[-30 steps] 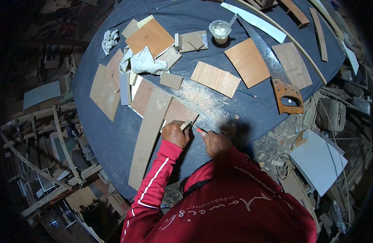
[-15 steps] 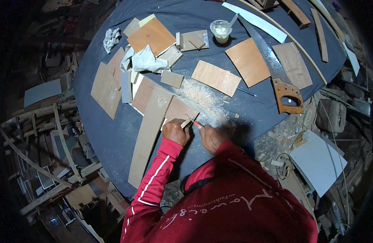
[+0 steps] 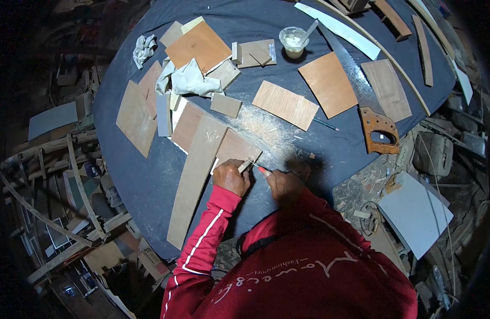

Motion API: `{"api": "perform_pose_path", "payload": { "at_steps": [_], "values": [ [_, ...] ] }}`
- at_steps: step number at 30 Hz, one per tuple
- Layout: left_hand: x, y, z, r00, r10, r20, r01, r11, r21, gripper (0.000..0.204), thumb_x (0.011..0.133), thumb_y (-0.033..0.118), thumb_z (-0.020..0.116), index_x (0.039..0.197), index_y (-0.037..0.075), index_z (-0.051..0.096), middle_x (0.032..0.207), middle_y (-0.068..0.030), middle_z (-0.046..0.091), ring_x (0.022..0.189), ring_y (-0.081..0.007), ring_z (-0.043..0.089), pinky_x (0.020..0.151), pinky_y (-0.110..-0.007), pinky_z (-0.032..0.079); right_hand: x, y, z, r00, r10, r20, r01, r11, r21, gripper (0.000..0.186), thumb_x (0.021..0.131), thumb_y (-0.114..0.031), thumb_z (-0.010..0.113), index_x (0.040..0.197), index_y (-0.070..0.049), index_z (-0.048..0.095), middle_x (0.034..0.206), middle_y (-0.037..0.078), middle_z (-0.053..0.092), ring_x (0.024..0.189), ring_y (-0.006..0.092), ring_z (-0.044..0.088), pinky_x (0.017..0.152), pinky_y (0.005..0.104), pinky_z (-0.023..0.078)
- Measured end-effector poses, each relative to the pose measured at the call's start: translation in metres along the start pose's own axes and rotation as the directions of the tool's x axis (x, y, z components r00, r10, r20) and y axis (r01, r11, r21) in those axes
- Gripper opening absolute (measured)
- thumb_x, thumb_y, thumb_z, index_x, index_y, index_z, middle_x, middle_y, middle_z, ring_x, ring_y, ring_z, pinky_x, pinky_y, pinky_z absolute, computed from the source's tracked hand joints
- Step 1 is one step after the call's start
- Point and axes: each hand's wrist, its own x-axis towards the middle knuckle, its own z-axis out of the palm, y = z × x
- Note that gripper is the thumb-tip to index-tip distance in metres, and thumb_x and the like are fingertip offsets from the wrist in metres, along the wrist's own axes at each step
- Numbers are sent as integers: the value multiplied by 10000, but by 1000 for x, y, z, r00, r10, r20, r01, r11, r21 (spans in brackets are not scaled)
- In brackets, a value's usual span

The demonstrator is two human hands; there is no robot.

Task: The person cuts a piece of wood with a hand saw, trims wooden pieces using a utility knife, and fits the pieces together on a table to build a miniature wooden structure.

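Observation:
My left hand [image 3: 230, 176] is closed on a small pale wood piece [image 3: 246, 164] over a pinkish plywood board [image 3: 237, 144]. My right hand [image 3: 282, 186] is closed on a red-handled tool [image 3: 261, 169], whose thin metal end meets the small piece; the tip is too small to make out. A long grey-brown board [image 3: 192, 191] lies left of my left hand, partly on the plywood. Pale shavings [image 3: 266, 127] lie beyond the tool on the dark cloth-covered table [image 3: 138, 196].
A handsaw [image 3: 378, 127] lies at the right, beside orange boards [image 3: 327, 85] and a pencil [image 3: 326, 124]. A cup of pale paste [image 3: 294, 45] stands farther back. Rags [image 3: 194, 80] and board offcuts lie at back left. Scrap wood [image 3: 80, 186] crowds the floor.
My right hand and the red-handled tool have shifted back and forth slightly against the small wood piece. My left hand keeps its hold in nearly the same place.

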Motion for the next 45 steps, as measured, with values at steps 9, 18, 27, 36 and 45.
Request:
{"api": "perform_pose_path", "payload": {
  "at_steps": [9,18,27,36,45],
  "values": [
    [-3,-3,5,1000,-9,4,9,1000,17,139,682,132,731,803,74,697,788,-165,659,706,-351,648,650,-462,507,2,-7,-4,994,105,5,-105,994,0,235,980,-209,470,945,-16,601,730,188,591,560,366,623,516,485,513],
    [2,2,0,999,24,27,-24,1000,11,215,662,86,727,877,75,729,838,-153,693,722,-351,661,659,-432,527,7,-1,17,968,250,-3,-249,965,-78,264,989,-230,465,926,-15,604,704,166,546,541,340,625,505,461,522],
    [1,3,0,1000,-1,-2,1,1000,3,123,672,103,718,788,68,697,759,-168,656,686,-353,649,645,-449,525,4,-9,-4,969,236,78,-242,967,84,376,999,-304,459,878,30,585,701,269,627,635,462,641,522,532,500],
    [2,-4,2,999,-27,-38,27,1000,-14,116,688,118,716,790,63,712,758,-178,668,676,-370,654,638,-461,532,8,17,28,970,242,41,-245,963,115,396,1017,-339,380,970,-14,603,825,289,637,718,461,649,610,536,509],
    [2,-6,6,999,-33,-25,32,999,-21,136,688,127,723,814,75,726,764,-180,671,674,-370,655,637,-463,529,1,12,14,969,201,141,-219,968,126,323,974,-261,403,1011,-8,601,859,261,621,720,466,639,665,571,509]
  ]
}}
